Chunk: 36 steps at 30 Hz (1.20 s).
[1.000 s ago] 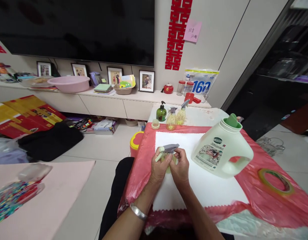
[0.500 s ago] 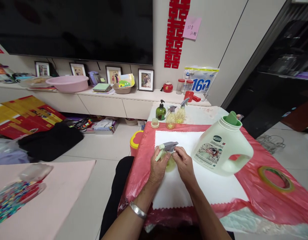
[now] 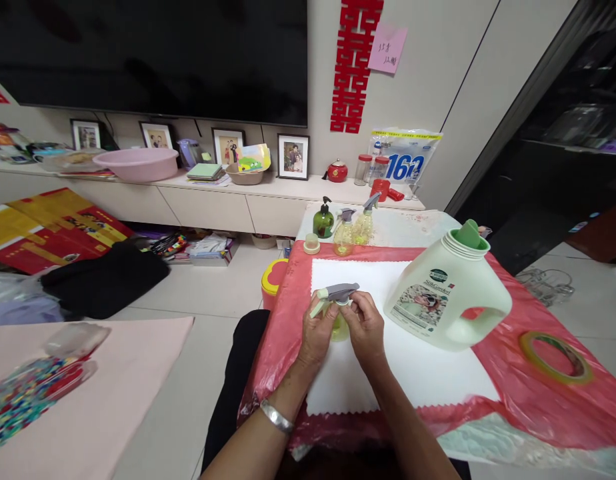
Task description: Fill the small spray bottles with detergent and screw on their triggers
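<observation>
A yellow-green spray bottle (image 3: 339, 329) with a grey trigger head stands upright on the white mat (image 3: 418, 373). My left hand (image 3: 318, 333) is closed around its neck from the left, and my right hand (image 3: 365, 327) pinches the collar under the spray head from the right. My fingers hide much of the bottle's neck. Just right of my hands is a large pale green detergent jug (image 3: 448, 293), its mouth uncapped and showing a green spout. A pale cap (image 3: 311, 244) rests beyond the mat, near two more spray bottles (image 3: 344, 233) (image 3: 364, 223).
Red plastic sheeting (image 3: 275, 373) covers the table around the mat. A roll of tape (image 3: 555, 358) lies at the right. A green pump bottle (image 3: 323, 220) stands at the back. Left of my leg, a pink-covered table (image 3: 138, 373) carries small coloured pieces (image 3: 25, 393).
My right hand's fingers have shifted slightly at the collar of the spray bottle. The spray head sits a little differently angled, and the camera view has moved a bit.
</observation>
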Each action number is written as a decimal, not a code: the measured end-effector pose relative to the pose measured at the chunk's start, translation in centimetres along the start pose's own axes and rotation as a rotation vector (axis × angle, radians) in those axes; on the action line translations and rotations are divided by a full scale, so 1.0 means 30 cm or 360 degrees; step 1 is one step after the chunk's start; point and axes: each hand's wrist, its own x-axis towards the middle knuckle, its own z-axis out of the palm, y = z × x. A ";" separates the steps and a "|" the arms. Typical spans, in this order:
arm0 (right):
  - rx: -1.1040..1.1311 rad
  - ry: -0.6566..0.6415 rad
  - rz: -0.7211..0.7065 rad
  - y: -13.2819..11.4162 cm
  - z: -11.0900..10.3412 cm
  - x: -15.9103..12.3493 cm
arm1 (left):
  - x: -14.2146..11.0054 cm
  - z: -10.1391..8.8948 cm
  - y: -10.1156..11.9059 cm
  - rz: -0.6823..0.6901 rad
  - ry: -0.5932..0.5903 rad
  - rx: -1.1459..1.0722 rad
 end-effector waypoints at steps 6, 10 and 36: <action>-0.0055 0.0061 -0.0030 -0.001 0.009 -0.004 | 0.011 -0.020 -0.011 0.0062 0.0042 0.0139; -0.0081 0.0065 -0.0019 -0.004 0.005 -0.001 | 0.018 -0.012 0.002 0.0066 -0.0006 0.0191; -0.0014 -0.0297 0.0188 -0.027 -0.039 0.021 | 0.008 0.012 -0.012 -0.0040 0.0065 0.0098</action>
